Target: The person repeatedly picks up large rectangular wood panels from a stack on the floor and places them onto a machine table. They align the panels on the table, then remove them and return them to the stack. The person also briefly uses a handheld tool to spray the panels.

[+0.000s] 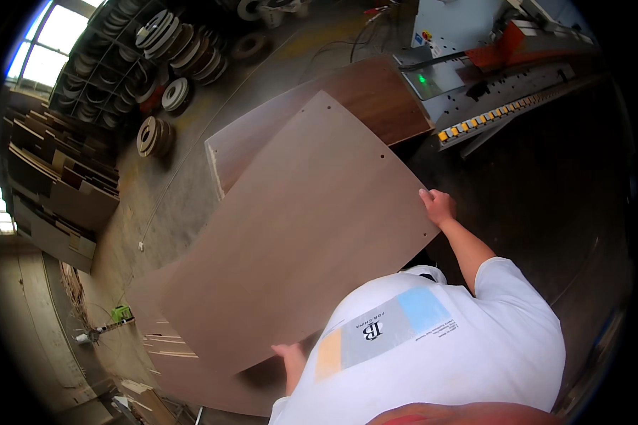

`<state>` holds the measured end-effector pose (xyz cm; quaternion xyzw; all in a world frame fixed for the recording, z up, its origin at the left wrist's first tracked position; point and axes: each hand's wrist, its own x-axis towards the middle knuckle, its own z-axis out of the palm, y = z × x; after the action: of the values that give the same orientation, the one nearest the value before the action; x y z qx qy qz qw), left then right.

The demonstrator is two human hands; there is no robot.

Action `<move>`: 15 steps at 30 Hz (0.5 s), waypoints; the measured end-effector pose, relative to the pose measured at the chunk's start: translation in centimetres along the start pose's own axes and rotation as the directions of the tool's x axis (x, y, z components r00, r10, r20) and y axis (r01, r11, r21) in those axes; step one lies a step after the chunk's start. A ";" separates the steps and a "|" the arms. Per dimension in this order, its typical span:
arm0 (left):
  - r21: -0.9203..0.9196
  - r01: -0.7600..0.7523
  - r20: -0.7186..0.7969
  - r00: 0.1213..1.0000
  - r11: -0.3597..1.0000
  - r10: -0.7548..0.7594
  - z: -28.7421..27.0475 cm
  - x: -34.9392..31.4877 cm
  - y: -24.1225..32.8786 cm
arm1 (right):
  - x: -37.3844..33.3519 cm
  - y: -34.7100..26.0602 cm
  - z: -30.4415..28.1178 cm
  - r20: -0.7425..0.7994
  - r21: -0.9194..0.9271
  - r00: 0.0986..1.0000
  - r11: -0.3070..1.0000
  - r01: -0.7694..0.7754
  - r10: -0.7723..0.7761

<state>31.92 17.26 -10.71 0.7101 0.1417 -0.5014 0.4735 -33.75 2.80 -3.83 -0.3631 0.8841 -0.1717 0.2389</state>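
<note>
A large flat brown board (pixel 298 212) with a few small dark holes near its far and right edges lies slantwise in front of me. My right hand (pixel 439 206) is closed on its right edge, the thumb on top. At its near edge my left hand (pixel 289 355) is closed too, the fingers partly hidden beneath the board. Under its far end shows a darker reddish-brown panel (pixel 390 99). Beneath its left end lies another brown panel (pixel 213 397) with several thin pale strips (pixel 170 345) on it.
At the far right stands a grey machine (pixel 439 78) with a green light and a yellow-marked rail (pixel 496 117). Rolls of edge banding (pixel 177 46) are stacked at the far left. Stacked boards (pixel 64 184) stand along the left side. A cable (pixel 184 163) crosses the floor.
</note>
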 end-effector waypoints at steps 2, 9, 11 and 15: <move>0.041 -0.030 0.021 0.999 0.999 0.029 2.5 -1.3 0.2 | -0.1 3.3 -1.6 -0.044 0.049 0.997 0.997 -0.055 0.057; 0.029 -0.079 0.283 0.957 0.996 0.067 14.0 -7.2 -3.5 | 1.6 15.4 -9.3 -0.114 0.097 0.970 0.974 -0.206 0.217; 0.080 -0.114 0.341 0.937 0.990 0.080 15.5 -7.3 -5.3 | 3.4 18.4 -11.9 -0.097 0.094 0.969 0.971 -0.218 0.227; 0.124 -0.069 0.354 0.935 0.990 0.020 20.0 -7.7 -9.0 | 6.5 23.8 -16.6 -0.127 0.081 0.970 0.976 -0.200 0.209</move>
<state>10.77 7.64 -9.93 0.6423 0.0044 -0.6180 0.4534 -60.24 16.33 -3.36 -0.2494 0.9245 -0.2002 0.2074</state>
